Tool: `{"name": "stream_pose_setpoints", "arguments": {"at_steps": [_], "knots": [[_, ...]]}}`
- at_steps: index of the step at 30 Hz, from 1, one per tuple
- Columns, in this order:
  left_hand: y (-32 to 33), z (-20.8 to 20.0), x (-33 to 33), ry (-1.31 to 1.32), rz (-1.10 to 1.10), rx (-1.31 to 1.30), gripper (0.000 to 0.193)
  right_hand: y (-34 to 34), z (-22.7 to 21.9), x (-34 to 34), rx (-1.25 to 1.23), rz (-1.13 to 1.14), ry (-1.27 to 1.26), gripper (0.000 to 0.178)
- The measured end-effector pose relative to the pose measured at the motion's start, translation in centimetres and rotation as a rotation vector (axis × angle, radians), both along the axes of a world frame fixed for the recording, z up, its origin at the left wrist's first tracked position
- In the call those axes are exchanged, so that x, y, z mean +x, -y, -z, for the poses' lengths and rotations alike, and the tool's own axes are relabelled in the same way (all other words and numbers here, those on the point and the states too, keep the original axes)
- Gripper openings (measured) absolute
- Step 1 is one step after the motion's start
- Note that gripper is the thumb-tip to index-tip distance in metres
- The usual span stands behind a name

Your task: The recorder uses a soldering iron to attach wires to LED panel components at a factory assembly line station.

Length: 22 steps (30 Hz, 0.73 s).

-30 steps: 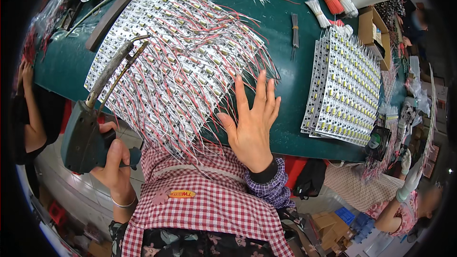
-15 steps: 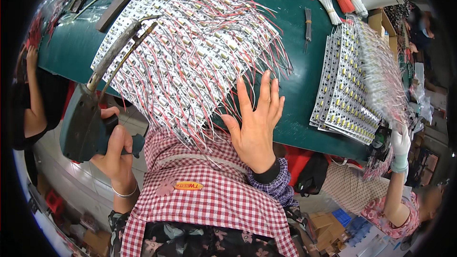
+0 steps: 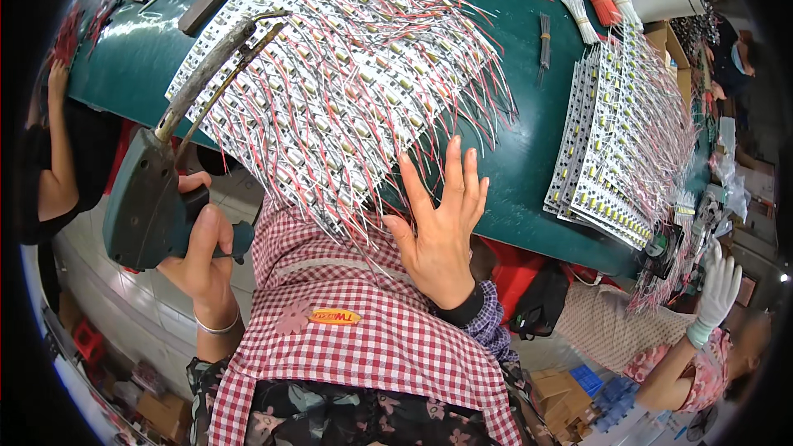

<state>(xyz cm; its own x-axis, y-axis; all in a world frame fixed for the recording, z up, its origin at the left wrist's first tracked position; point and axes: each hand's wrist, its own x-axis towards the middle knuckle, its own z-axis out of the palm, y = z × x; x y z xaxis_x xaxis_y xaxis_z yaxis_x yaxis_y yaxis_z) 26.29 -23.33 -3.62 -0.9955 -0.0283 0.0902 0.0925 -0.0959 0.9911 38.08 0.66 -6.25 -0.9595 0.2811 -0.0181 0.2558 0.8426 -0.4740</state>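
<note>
The right hand [image 3: 442, 231] is laid flat, fingers spread, its grip holding nothing, on the near edge of the green desk [image 3: 529, 149]. Just left of it, a large sheet of white LED boards [image 3: 330, 83] bristling with red and white wires overhangs that edge. Bare desk is left between this sheet and a second stack [image 3: 619, 140]. The left hand [image 3: 198, 256] is closed around a soldering gun [image 3: 157, 190], held off the desk.

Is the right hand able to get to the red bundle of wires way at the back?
Probably not from here. The right hand lies flat at the table's near edge, and the red wire bundle sits at the far side, beyond the big wired panel.
</note>
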Motion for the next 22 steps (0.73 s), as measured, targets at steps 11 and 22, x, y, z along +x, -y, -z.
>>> {"name": "stream_pose_setpoints", "arguments": {"at_steps": [11,22], "knots": [[0.1,0.6,-0.1,-0.017,-0.017,0.029,0.041,-0.1,0.3,0.7,-0.108,-0.009,-0.223,0.053],[0.6,0.8,0.0,-0.044,0.016,0.008,0.043,1.3,0.2,-2.6,0.008,0.027,-0.244,0.051]]}}
